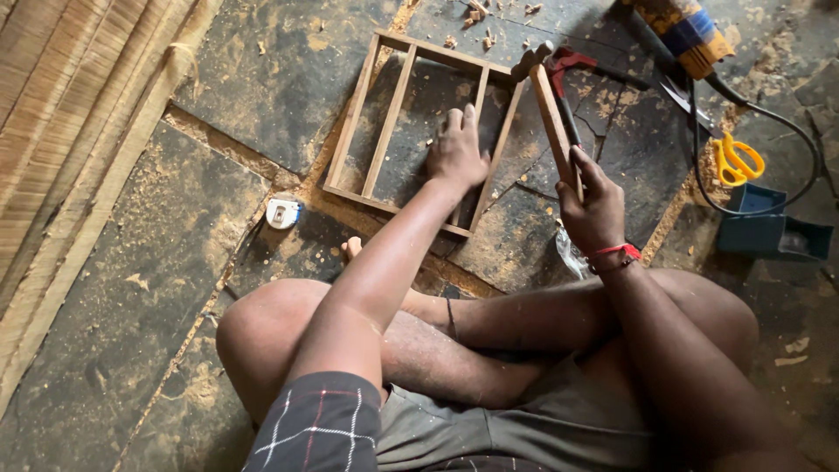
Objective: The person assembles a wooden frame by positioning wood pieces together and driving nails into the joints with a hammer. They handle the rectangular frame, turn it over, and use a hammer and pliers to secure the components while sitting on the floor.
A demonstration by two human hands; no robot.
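Note:
A small wooden frame [367, 103] with inner slats lies flat on the dark stone floor in front of me. My left hand [457, 150] presses down on it, fingers spread over a slat near its right side. My right hand [594, 208] grips the handle of a hammer [554, 105]; its wooden handle slants up and away and the metal head hovers by the frame's far right corner. A red band circles my right wrist. I sit cross-legged with my knees below the frame.
A white tape measure [282, 213] lies left of the frame. Yellow-handled scissors [737, 160], a blue box [773, 229], a black cable [791, 122] and a red-handled tool [578, 63] sit at the right. Sawdust and wood chips litter the floor. A woven mat [70, 122] is at left.

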